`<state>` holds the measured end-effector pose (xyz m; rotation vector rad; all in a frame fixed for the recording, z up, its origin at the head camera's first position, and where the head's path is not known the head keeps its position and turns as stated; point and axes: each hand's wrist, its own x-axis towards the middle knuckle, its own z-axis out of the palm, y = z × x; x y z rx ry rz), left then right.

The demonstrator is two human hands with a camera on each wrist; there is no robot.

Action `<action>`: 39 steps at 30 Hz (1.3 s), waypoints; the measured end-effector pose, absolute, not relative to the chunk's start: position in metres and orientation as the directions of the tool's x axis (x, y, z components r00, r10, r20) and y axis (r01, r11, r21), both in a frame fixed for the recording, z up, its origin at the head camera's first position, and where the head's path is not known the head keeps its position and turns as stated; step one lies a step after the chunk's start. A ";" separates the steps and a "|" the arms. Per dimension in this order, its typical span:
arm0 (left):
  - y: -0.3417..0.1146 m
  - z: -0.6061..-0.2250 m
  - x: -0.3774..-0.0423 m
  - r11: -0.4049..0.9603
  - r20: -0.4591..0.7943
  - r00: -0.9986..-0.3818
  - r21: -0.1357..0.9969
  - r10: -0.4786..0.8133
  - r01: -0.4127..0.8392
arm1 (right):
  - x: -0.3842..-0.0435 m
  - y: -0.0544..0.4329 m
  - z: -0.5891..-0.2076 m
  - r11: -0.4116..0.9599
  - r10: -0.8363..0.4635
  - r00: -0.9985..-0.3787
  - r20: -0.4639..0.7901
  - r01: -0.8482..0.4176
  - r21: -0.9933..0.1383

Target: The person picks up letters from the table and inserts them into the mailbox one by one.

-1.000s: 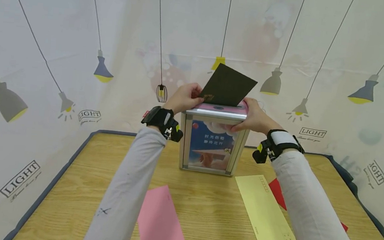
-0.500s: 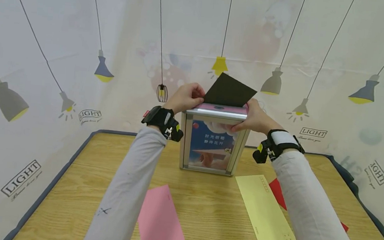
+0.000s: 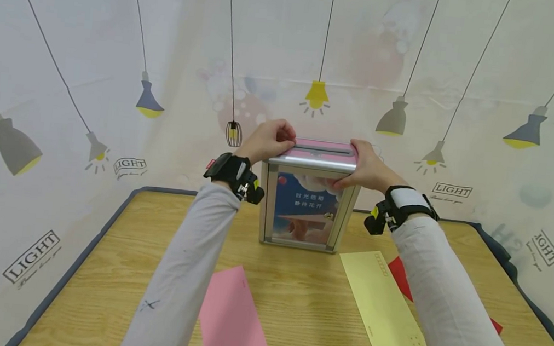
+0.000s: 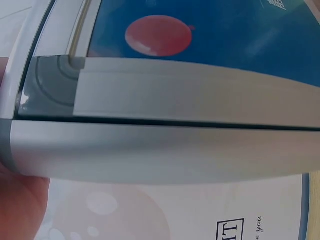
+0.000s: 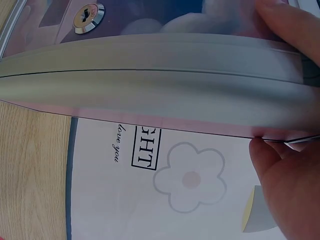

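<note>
A silver-framed letter box (image 3: 269, 208) with a pink top, a slot and a blue picture door stands on the table. My left hand (image 3: 266, 141) rests at its top left corner, fingers curled by the slot's end, nothing seen between them. Part of that hand (image 4: 22, 207) shows beside the corner in the left wrist view. My right hand (image 3: 370, 167) grips the top right corner, with its thumb (image 5: 290, 22) on the front and its fingertips on the top. The dark envelope is out of sight.
A pink envelope (image 3: 239, 323) lies on the table (image 3: 305, 307) at front left. A yellow envelope (image 3: 381, 308) lies right of the box, partly over a red one (image 3: 400, 278), which my sleeve partly covers. A printed cloth wall (image 3: 190, 88) rises behind.
The dark envelope, which stuck up out of the slot, has slid down into the letter box and vanished from view. Both hands stay at the box's top corners.
</note>
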<state>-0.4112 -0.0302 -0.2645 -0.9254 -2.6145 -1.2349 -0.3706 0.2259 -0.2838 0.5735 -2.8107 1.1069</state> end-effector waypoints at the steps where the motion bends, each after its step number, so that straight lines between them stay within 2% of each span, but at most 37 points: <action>1: -0.031 -0.264 -0.410 0.487 0.338 -0.810 0.665 0.479 0.566 | -0.370 0.226 -0.284 0.672 -0.317 -0.929 0.191 -0.362 -0.646; 12: -0.032 -0.257 -0.402 0.488 0.373 -0.762 0.600 0.530 0.634 | -0.367 0.226 -0.279 0.682 -0.323 -0.926 0.195 -0.370 -0.630; 16: -0.033 -0.250 -0.397 0.512 0.346 -0.750 0.566 0.564 0.646 | -0.366 0.224 -0.273 0.686 -0.346 -0.915 0.208 -0.398 -0.610; 19: -0.033 -0.244 -0.393 0.567 0.302 -0.745 0.500 0.594 0.655 | -0.365 0.223 -0.270 0.713 -0.345 -0.921 0.182 -0.383 -0.587; 23: -0.035 -0.240 -0.389 0.639 0.258 -0.746 0.394 0.614 0.661 | -0.362 0.224 -0.268 0.763 -0.334 -0.931 0.151 -0.361 -0.536; 30: -0.035 -0.237 -0.377 0.707 0.169 -0.781 0.343 0.601 0.618 | -0.351 0.231 -0.271 0.853 -0.316 -0.935 0.160 -0.354 -0.384; 39: -0.037 -0.241 -0.365 0.740 0.160 -0.792 0.288 0.589 0.608 | -0.332 0.236 -0.280 0.905 -0.307 -0.930 0.202 -0.351 -0.242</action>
